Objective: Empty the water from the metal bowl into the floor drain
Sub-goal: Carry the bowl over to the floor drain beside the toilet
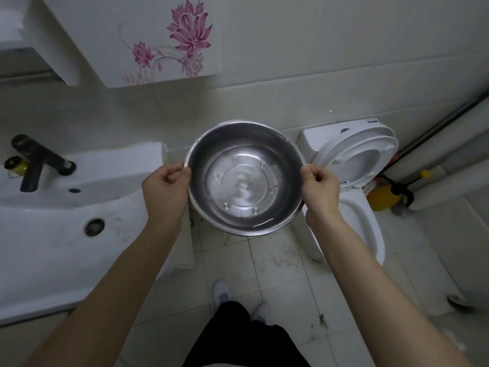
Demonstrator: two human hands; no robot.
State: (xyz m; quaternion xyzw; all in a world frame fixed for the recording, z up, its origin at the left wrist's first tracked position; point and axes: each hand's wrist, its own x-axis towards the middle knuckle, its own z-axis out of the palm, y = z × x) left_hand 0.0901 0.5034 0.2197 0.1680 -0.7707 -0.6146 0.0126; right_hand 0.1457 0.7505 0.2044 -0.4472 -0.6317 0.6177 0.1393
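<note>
I hold a round metal bowl [244,178] level in front of me, above the tiled floor between the washbasin and the toilet. Clear water lies in its bottom. My left hand [165,192] pinches the bowl's left rim and my right hand [321,190] pinches its right rim. A round metal floor drain [459,301] sits in the floor tiles at the far right, well to the right of the bowl and past the toilet.
A white washbasin [53,229] with a black tap [39,162] fills the left side. A white toilet [352,176] with its lid up stands right of the bowl. A yellow bottle [383,198] stands by the pipes. My feet [222,294] stand on dirty tiles.
</note>
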